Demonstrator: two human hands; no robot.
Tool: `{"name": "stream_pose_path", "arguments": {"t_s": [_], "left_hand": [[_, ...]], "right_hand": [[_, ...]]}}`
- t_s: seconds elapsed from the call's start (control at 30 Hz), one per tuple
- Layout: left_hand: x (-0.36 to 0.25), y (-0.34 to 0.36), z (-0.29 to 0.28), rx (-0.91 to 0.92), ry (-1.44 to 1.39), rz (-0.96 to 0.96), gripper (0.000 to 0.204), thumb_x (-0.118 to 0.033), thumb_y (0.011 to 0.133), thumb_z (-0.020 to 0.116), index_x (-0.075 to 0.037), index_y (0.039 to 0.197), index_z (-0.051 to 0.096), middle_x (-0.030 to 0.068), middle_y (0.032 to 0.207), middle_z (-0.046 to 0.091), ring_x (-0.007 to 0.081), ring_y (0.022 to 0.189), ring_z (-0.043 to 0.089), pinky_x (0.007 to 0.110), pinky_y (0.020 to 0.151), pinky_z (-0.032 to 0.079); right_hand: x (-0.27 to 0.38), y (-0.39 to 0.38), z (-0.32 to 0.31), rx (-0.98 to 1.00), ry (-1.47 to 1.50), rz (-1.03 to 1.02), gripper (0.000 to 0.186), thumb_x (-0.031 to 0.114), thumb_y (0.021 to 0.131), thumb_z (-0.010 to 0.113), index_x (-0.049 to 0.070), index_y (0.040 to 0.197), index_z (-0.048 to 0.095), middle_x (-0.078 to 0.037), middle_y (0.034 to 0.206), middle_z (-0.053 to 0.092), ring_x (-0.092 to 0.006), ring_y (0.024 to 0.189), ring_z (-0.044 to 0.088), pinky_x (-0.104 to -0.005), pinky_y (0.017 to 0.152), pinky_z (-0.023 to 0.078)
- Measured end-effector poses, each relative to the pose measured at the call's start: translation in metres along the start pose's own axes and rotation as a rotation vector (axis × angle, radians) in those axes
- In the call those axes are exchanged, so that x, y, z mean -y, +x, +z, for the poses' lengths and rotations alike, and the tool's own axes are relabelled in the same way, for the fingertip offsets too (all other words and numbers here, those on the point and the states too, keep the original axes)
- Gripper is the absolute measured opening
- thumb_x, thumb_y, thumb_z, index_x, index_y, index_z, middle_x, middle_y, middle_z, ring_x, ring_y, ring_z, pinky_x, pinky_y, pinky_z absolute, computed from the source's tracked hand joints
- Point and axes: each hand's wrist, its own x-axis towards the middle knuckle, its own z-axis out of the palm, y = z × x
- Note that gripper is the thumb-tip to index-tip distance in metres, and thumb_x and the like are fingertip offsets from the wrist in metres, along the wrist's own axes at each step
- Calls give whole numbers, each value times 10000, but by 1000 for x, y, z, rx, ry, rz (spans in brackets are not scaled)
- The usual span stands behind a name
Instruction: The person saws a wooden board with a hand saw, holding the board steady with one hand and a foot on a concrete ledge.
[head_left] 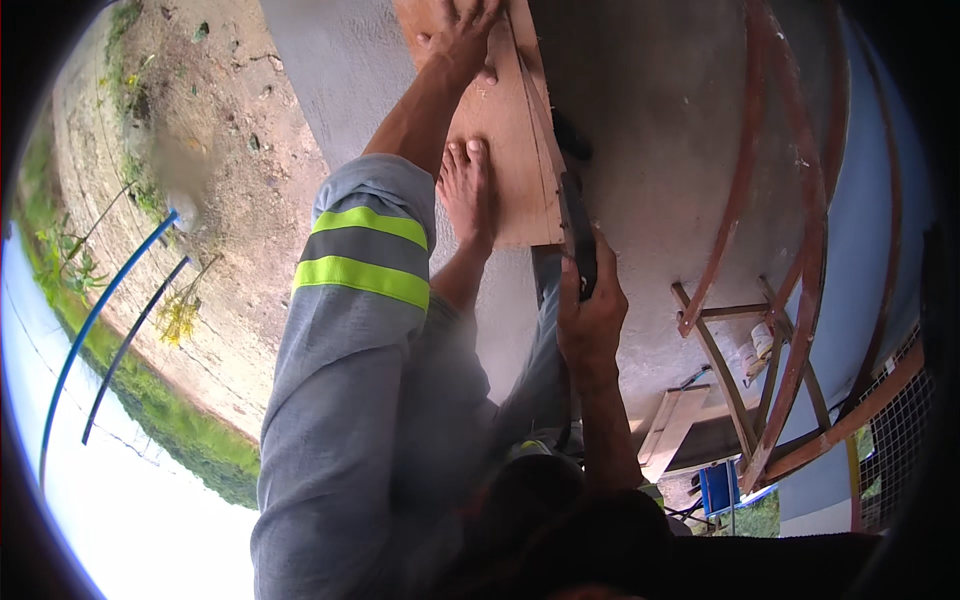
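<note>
A light brown wooden board (515,195) lies lengthwise in front of me, with a long slit running near its right edge. My left hand (462,38) rests on the far part of the board, fingers spread and pressing down. Its sleeve is grey with bright yellow-green bands. A bare foot (466,190) stands on the board's left side. At the near right edge, my right hand (592,310) is closed around the black handle of what looks like a handsaw (578,225). The saw is seen nearly edge-on, so its blade is mostly hidden.
Reddish-brown wooden frames (745,190) stand on the concrete floor (650,130) to the right. Beyond are a pale panel (675,430), a blue chair (718,488) and wire mesh (895,440). Bare dirt (235,130) and a blue bar (95,310) are at left.
</note>
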Motion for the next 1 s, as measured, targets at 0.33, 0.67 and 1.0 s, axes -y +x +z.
{"name": "stream_pose_path", "arguments": {"t_s": [0.33,0.67,1.0], "left_hand": [[36,-11,11,-31,-85,-80,1470,-581,401,941,-13,1596,302,152,1715,78,425,1573,-52,749,1212,100],[15,3,0,-111,-280,-170,1443,-490,422,975,-62,1614,285,109,1724,21,445,1562,-77,776,1202,82],[10,2,-13,107,-199,-140,1480,-452,475,983,-29,1631,163,108,1724,-1,455,1553,-130,788,1195,53]], "right_hand": [[17,-39,15,65,-52,65,504,105,992,590,-16,1465,465,-266,1318,638,-397,1213,652,-428,1016,525],[24,155,77,-30,-84,-104,365,205,1023,598,-40,1286,534,-339,1028,680,-497,986,667,-502,820,555],[-13,74,66,-90,-33,-134,450,169,991,635,-1,1391,519,-298,1169,675,-473,1038,683,-491,831,581]]}}
